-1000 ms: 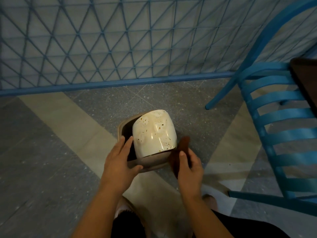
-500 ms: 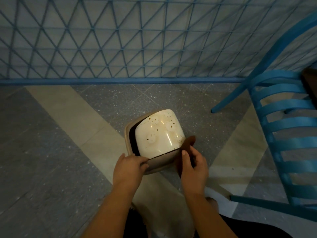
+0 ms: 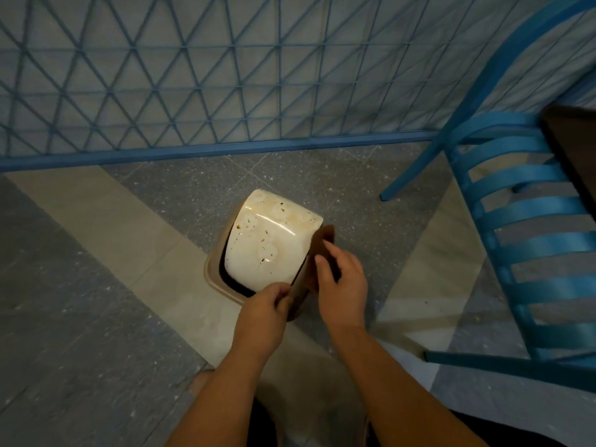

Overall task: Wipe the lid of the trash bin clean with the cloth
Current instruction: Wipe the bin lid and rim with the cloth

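Evidently the swinging lid [image 3: 271,243] is light, glossy and pivots freely, so the bin rim [image 3: 214,279] is gripped by the left hand [image 3: 261,312]; the soft brown cloth [image 3: 317,253] is pinched by the right hand [image 3: 342,279].

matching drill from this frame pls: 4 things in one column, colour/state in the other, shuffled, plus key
Things:
1. lid
2. cloth
3. chair
4. left hand

States:
A. blue, slatted, standing at the right
B. brown, held in the right hand at the lid's right edge
C. white, glossy, speckled with brown spots
D. gripping the bin's near rim

Pairs: 1-C, 2-B, 3-A, 4-D
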### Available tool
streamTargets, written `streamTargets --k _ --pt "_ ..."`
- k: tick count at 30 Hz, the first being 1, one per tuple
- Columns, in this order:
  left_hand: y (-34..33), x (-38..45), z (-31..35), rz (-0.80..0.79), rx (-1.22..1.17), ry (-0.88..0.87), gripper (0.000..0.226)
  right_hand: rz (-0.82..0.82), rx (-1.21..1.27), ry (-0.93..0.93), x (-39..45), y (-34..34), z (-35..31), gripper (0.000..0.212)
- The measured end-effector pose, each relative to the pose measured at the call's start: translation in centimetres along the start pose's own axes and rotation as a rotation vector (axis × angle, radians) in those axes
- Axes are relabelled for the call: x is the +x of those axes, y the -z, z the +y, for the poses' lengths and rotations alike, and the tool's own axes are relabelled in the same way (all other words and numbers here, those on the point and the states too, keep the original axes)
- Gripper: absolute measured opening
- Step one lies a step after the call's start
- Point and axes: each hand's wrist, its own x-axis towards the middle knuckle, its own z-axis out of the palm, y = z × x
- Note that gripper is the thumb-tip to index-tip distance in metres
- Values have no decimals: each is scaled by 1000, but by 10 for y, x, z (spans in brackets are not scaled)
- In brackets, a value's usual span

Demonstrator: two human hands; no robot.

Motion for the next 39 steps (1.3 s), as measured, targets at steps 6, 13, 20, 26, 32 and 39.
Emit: streamTargets --k 6,13,20,26,32,39 --pt "-10 14 9 9 -40 -8 25 -128 -65 -24 -27 -4 30 38" --pt "-15 14 7 -7 -22 -72 27 -86 -38 89 -4 1 16 39" --pt "-19 16 4 7 -48 -45 29 -134 -87 -50 33 -9 17 37" --pt "-19 17 4 -9 -39 -45 24 -184 -77 -12 -22 -4 57 37" --pt "-16 18 5 -3 -55 -90 24 -121 16 49 15 -12 30 42" --pt "-16 19 3 51 -26 -84 17 -320 -375 73 51 -17 30 42"
